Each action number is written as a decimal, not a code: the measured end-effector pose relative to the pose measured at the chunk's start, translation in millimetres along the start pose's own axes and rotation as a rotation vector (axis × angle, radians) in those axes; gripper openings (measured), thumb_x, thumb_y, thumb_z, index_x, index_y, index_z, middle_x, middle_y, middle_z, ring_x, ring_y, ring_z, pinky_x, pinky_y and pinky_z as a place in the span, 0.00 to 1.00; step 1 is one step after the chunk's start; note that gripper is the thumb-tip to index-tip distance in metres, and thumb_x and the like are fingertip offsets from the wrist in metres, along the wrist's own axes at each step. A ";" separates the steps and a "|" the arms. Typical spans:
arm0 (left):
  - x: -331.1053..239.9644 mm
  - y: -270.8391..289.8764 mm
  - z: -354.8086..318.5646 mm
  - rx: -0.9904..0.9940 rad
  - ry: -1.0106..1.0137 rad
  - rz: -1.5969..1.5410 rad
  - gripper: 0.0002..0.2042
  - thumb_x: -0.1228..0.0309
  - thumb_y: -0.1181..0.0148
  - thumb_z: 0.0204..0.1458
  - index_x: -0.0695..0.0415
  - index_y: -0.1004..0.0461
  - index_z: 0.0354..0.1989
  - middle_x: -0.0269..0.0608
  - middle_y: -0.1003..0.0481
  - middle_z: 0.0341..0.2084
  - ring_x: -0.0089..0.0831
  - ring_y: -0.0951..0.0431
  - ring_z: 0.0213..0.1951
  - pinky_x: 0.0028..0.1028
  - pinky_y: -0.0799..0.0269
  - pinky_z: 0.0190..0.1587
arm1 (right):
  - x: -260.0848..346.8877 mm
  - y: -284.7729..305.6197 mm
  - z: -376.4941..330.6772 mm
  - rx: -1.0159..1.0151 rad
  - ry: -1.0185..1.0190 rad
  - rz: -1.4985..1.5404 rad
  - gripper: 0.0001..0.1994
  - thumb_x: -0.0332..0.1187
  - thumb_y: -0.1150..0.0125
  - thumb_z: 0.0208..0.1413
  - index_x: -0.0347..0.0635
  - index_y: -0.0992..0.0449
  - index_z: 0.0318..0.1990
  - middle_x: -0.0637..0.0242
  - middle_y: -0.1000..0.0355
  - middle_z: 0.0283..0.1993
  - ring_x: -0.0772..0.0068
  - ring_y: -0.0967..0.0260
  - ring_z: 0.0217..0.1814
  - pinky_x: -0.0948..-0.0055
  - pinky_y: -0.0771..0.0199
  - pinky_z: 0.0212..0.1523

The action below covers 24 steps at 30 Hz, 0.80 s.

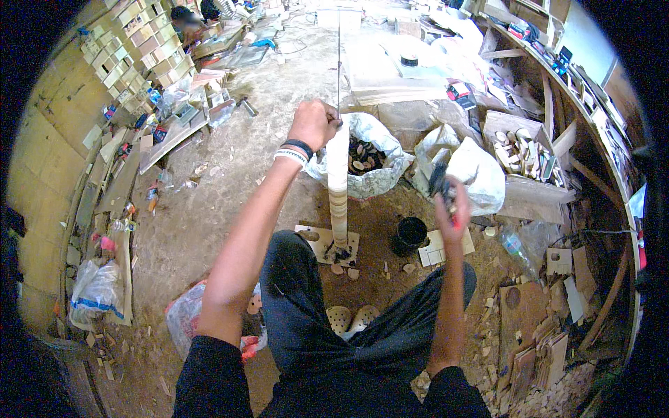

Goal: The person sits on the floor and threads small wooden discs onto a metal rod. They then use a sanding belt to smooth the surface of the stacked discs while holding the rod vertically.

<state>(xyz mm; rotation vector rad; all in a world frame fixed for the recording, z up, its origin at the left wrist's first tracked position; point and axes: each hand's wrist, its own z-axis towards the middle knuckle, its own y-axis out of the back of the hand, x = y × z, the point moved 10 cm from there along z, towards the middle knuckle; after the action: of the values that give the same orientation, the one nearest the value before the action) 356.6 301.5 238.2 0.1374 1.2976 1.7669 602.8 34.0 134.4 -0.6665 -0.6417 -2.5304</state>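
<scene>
A tall column of pale wooden discs (pixel 338 181) stands upright between my knees, on a wooden board (pixel 352 240). From its top rises a thin dark rod (pixel 339 70). My left hand (pixel 315 125) is closed at the column's top, fingers pinched against the rod. Off to the right, my right hand (pixel 451 205) is wrapped round a dark tool with a red part (pixel 440 182); motion blurs it, so its exact kind is unclear. Just behind the column an open white sack (pixel 390 177) holds dark and pale round pieces. A black bucket (pixel 410 235) sits below my right hand.
A second white sack (pixel 477 174) and a wooden crate (pixel 533 188) of offcuts lie to the right. Stacked wooden blocks (pixel 150 35) line the left wall. A plastic bag (pixel 185 320) lies by my left leg. Another person (pixel 187 24) is at far left.
</scene>
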 end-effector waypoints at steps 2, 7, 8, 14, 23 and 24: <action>-3.0 -0.9 -0.5 -0.018 -0.033 0.028 0.04 0.74 0.33 0.46 0.57 0.16 0.30 0.49 0.18 0.28 0.40 0.16 0.32 0.32 0.21 0.40 | -48.6 -44.1 -60.6 0.261 -0.281 -0.105 0.23 0.28 0.36 0.49 0.38 0.28 0.56 0.52 0.26 0.53 0.49 0.28 0.55 0.59 0.31 0.59; 2.0 -2.9 0.6 0.006 -0.001 0.012 0.05 0.75 0.33 0.44 0.58 0.16 0.30 0.49 0.18 0.28 0.40 0.16 0.31 0.32 0.20 0.41 | -75.4 -72.2 -110.2 0.328 -0.392 -0.091 0.22 0.27 0.38 0.45 0.42 0.27 0.53 0.51 0.26 0.41 0.47 0.27 0.44 0.58 0.27 0.46; 5.1 -3.2 0.7 0.017 0.019 0.007 0.05 0.75 0.33 0.44 0.58 0.16 0.30 0.49 0.18 0.28 0.40 0.16 0.31 0.32 0.20 0.41 | -73.1 -70.9 -100.9 0.330 -0.386 -0.104 0.21 0.28 0.39 0.45 0.41 0.27 0.51 0.51 0.25 0.40 0.48 0.26 0.43 0.59 0.27 0.46; 5.4 4.1 -0.9 -0.032 -0.023 0.029 0.05 0.74 0.34 0.45 0.58 0.16 0.30 0.49 0.18 0.28 0.41 0.16 0.31 0.33 0.21 0.40 | -31.5 -41.6 -49.6 0.123 -0.182 -0.134 0.23 0.32 0.38 0.49 0.34 0.28 0.54 0.49 0.25 0.44 0.48 0.26 0.46 0.59 0.27 0.49; 1.3 7.4 0.7 -0.008 -0.020 -0.028 0.06 0.72 0.31 0.45 0.59 0.15 0.31 0.53 0.19 0.26 0.47 0.17 0.32 0.36 0.21 0.44 | -58.5 -52.5 -109.3 0.155 -0.400 -0.138 0.22 0.32 0.40 0.48 0.38 0.26 0.54 0.51 0.25 0.47 0.53 0.26 0.49 0.62 0.30 0.53; 1.2 8.0 -1.4 -0.007 -0.017 -0.024 0.06 0.72 0.31 0.45 0.59 0.15 0.31 0.53 0.19 0.26 0.47 0.17 0.32 0.36 0.21 0.44 | -52.4 -49.9 -104.6 0.095 -0.324 -0.127 0.22 0.32 0.40 0.48 0.37 0.26 0.54 0.50 0.25 0.47 0.52 0.26 0.49 0.62 0.30 0.53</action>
<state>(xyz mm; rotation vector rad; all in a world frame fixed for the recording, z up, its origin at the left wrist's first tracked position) 350.5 301.1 243.6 0.1321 1.2761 1.7458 582.6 33.3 8.8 -1.0423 -0.9357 -2.5070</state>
